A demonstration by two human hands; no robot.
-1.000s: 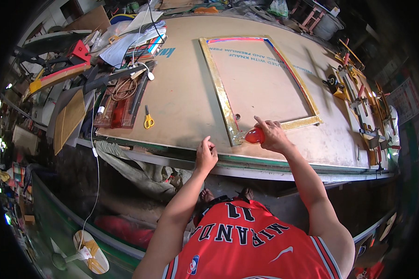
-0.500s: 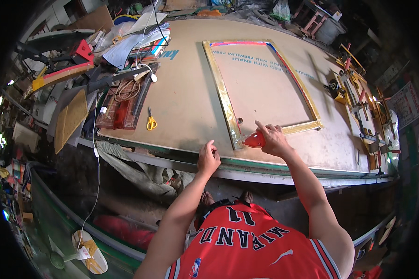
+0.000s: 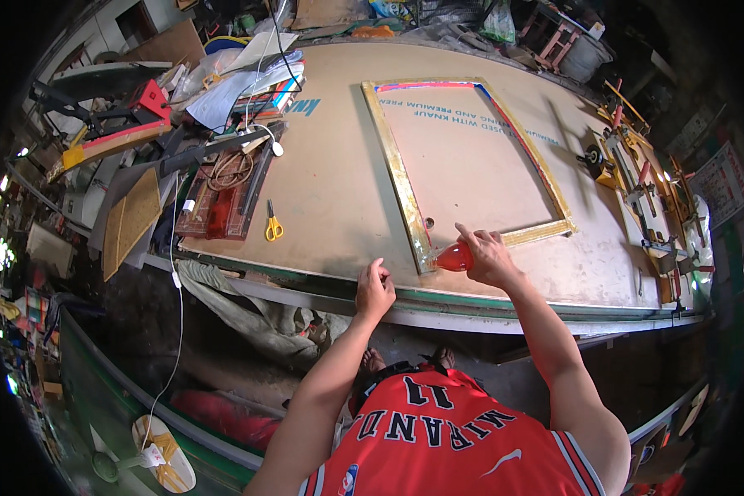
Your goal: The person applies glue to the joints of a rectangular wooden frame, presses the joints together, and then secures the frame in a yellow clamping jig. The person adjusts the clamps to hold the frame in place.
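Note:
My right hand (image 3: 489,259) is wrapped round a bottle of red liquid (image 3: 455,257), its index finger stretched along the top. The bottle lies nearly level, its narrow end pointing left at the near-left corner of a rectangular wooden frame (image 3: 397,178). Whether its tip touches the wood is too small to tell. Gold-toned, with red and blue along some inner edges, the frame lies flat on a large board (image 3: 331,190). Over the board's near edge, left of that corner, my left hand (image 3: 375,291) hovers with loosely bent fingers and nothing visible in it.
Yellow-handled scissors (image 3: 273,223) lie on the board, left of the frame. Beyond them sit a dark red panel (image 3: 223,207), a white cable (image 3: 176,331) and piled papers (image 3: 236,83). Several clamps and tools (image 3: 636,186) line the right edge. A fan (image 3: 128,463) stands lower left.
The whole view has shifted slightly. My right hand keeps its grip on the bottle at the frame's corner, and my left hand stays near the board's edge.

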